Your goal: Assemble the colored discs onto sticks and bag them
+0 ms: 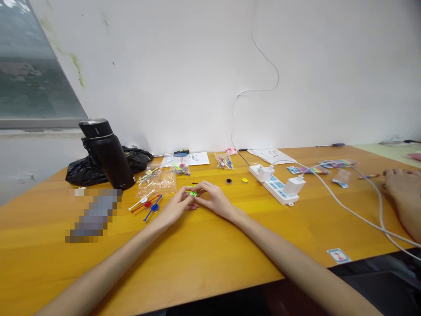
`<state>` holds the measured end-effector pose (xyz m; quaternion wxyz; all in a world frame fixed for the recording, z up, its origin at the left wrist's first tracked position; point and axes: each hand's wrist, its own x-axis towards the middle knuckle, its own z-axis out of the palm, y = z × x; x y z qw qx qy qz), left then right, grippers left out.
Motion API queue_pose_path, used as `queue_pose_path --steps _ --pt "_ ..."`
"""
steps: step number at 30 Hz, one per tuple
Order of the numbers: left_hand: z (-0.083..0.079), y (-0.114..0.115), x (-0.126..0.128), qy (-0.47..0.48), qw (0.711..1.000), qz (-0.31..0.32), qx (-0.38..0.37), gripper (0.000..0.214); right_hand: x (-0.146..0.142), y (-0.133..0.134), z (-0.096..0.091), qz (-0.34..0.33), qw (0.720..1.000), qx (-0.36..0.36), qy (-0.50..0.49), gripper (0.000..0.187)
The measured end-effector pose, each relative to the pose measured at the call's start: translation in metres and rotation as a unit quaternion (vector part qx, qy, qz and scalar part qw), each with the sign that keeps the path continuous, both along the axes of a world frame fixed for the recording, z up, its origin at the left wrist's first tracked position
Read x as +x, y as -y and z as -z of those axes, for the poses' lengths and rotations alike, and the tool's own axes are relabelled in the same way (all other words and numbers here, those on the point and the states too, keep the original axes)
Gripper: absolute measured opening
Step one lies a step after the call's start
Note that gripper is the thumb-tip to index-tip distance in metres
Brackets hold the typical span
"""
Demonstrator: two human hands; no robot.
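Between my two hands, above the middle of the table, is a small green disc. The fingertips of my left hand and my right hand both close around it. Just behind the fingers lies a black arrow pointer, partly hidden by them. Left of my left hand rest a white arrow spinner, a red arrow spinner and a blue arrow spinner, side by side. To the right of my fingers are a black disc and a yellow disc.
A black bottle stands at the left before a black plastic bag. Clear bags of spinner parts lie behind my hands. A power strip with chargers and white cables is on the right, near another person's hand.
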<state>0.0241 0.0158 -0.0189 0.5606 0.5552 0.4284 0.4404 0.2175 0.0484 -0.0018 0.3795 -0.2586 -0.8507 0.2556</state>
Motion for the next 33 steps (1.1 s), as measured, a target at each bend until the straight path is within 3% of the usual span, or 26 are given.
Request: queue_pose_path --steps 4,8,13,18,26,33 --pt "0.005 -0.002 0.003 0.024 0.999 -0.013 0.033 0.048 0.001 0.004 -0.003 0.01 1.0 0.025 -0.008 0.023" --pt "0.005 0.007 0.007 0.075 0.996 -0.043 0.023 0.053 0.005 0.004 -0.002 0.097 0.989 0.104 0.036 0.033" --pt "-0.007 0.018 0.008 0.113 0.991 -0.066 0.012 0.053 0.003 -0.004 0.01 0.19 0.955 0.168 0.152 0.034" --pt "-0.01 0.018 0.009 0.123 0.989 -0.085 -0.004 0.055 0.002 -0.007 0.014 0.208 0.94 0.168 0.213 0.018" --pt "-0.007 0.019 0.008 0.126 0.989 -0.077 -0.005 0.053 0.005 -0.009 0.014 0.228 0.933 0.168 0.221 0.028" --pt "-0.005 0.017 0.007 0.127 0.988 -0.087 -0.017 0.049 0.006 -0.009 0.013 0.221 0.94 0.15 0.211 0.013"
